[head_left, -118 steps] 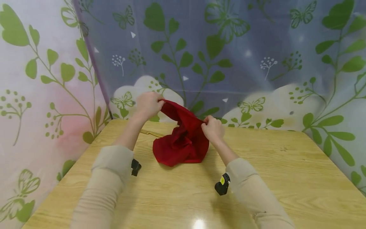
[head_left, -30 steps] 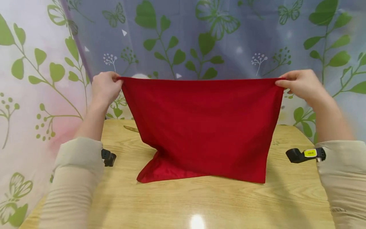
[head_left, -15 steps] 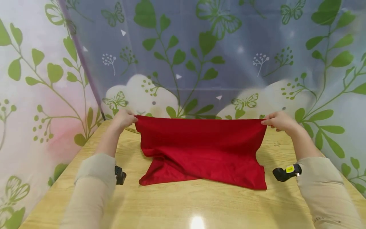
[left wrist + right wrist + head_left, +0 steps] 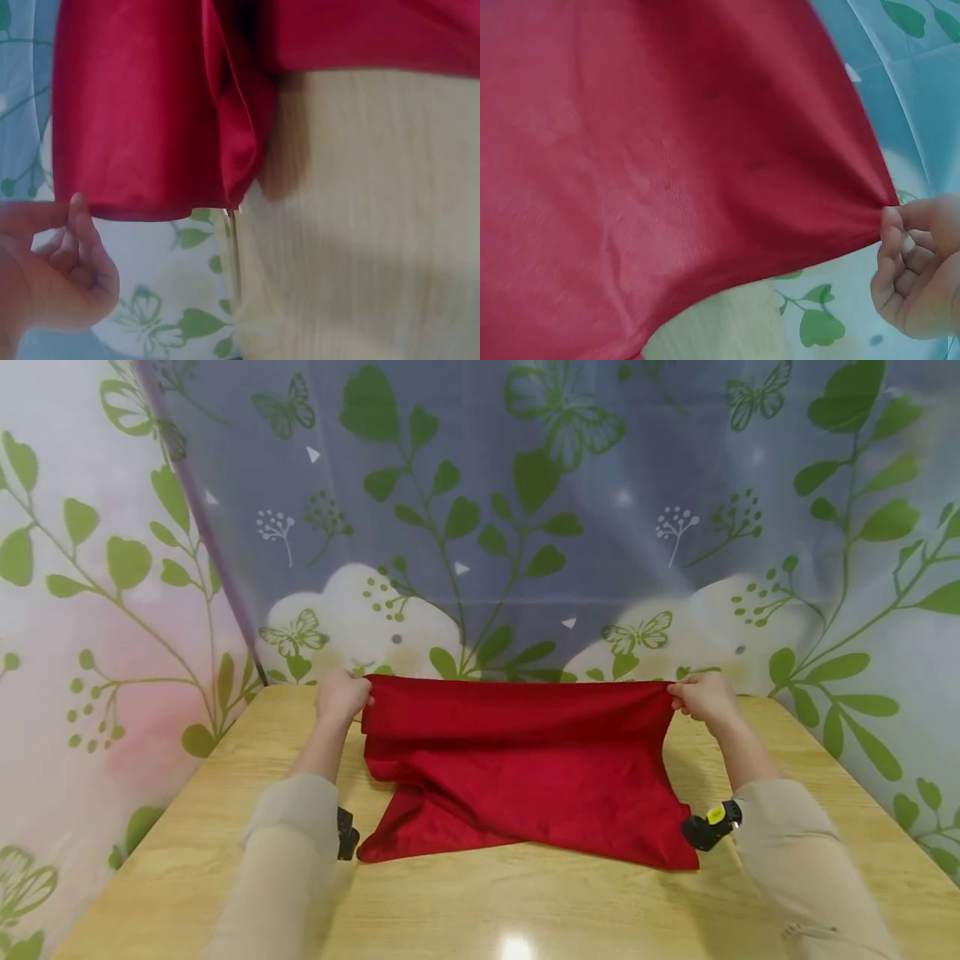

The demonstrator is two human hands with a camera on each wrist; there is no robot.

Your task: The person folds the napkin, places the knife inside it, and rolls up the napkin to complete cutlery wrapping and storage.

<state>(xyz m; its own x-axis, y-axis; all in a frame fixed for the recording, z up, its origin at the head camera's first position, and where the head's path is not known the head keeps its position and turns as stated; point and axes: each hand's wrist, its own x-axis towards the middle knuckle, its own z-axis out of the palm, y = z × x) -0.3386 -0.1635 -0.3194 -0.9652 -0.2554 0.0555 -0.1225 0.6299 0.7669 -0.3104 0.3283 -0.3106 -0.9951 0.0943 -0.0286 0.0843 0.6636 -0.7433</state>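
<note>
A red cloth [image 4: 517, 777] is spread wide between my two hands in the head view. Its far edge is held up off the table, while the near part lies on the wood with a fold at the left. My left hand [image 4: 342, 697] pinches the far left corner; in the left wrist view the thumb and forefinger of that hand [image 4: 67, 262] meet on the cloth's edge. The far right corner is pinched by my right hand [image 4: 705, 697]. In the right wrist view, creases in the cloth [image 4: 705, 165] run toward those fingertips [image 4: 891, 217].
The wooden table [image 4: 450, 910] reaches back to a patterned curtain [image 4: 480, 510] with leaves and butterflies. Each wrist carries a small black camera [image 4: 708, 828]. A thin gold-coloured item [image 4: 234, 247] shows beside the cloth in the left wrist view.
The cloth was bunched, then stretched out and raised high between both hands. Since then both hands have lowered its far edge toward the table and come slightly closer together.
</note>
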